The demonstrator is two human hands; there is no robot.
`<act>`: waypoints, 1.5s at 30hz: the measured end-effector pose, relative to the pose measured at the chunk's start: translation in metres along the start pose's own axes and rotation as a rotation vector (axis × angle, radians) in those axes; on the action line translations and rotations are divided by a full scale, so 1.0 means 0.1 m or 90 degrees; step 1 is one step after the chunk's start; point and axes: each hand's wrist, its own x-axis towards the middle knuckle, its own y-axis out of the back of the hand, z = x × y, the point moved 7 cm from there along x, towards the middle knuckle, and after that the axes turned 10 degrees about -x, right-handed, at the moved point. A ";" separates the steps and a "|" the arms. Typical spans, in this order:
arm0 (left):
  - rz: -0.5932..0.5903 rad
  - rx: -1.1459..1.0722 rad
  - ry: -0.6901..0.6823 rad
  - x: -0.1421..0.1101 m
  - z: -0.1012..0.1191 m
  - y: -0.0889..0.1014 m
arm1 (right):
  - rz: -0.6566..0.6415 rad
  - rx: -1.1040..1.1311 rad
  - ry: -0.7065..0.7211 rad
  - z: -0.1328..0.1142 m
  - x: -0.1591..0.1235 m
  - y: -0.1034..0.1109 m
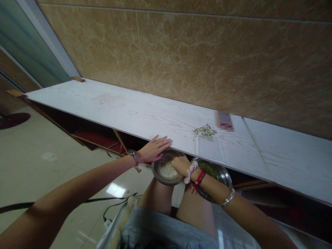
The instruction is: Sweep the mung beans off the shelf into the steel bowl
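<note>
A metal bowl [157, 175] holding white grains that look like rice [167, 171] rests by my knees, below the shelf edge. My right hand [181, 166] reaches into it with curled fingers; what they hold, if anything, is hidden. Fingers stretched out, my left hand [155, 148] lies at the shelf edge, beside the bowl's far rim. Partly under my right forearm is a second, shiny metal bowl [225, 177] with small green beans [209, 169]. A loose pile of green beans [205, 131] lies on the white shelf top [145, 110], just behind a whitish, see-through flat tray [209, 148].
A blurred-out packet [225, 121] lies near the tiled wall [181, 58]. Dark open compartments [98, 136] run beneath the shelf top. On the floor at lower left are a black cable [105, 211] and a white power strip [107, 230].
</note>
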 end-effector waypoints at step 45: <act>0.028 -0.094 0.043 1.37 -0.46 0.14 | 0.116 -0.048 -0.106 1.21 -1.06 0.44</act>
